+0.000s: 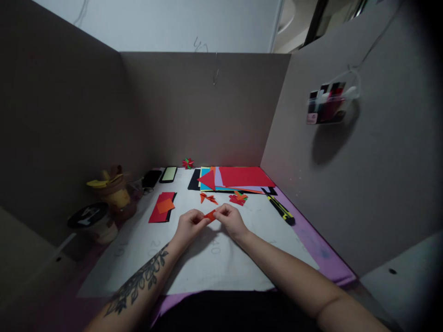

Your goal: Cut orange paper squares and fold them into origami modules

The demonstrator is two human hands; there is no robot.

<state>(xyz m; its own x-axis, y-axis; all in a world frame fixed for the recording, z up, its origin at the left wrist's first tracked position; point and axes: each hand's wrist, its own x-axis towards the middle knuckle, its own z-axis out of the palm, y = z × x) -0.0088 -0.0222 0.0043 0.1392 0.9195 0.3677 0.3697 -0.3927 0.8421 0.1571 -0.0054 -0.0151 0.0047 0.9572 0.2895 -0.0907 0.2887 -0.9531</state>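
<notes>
Between my two hands is a small piece of orange paper (210,215), raised a little over the white sheet (194,272). The fingers of my left hand (189,226) pinch its left end. At the other end, my right hand (232,222) grips it between thumb and fingers. Just beyond my hands lie folded orange paper pieces (208,198) and a pile of red, orange and green paper pieces (238,198). To the left, an orange paper square (165,206) rests on red paper strips (155,215). My fingers hide part of the held piece.
Coloured paper sheets (247,177) are stacked at the back, near a red-green paper flower (188,163). A yellow-black utility knife (282,210) lies right. Phones (169,174) and tubs (93,222) stand left. Grey panels (207,106) enclose the table; a clear holder (327,103) hangs right.
</notes>
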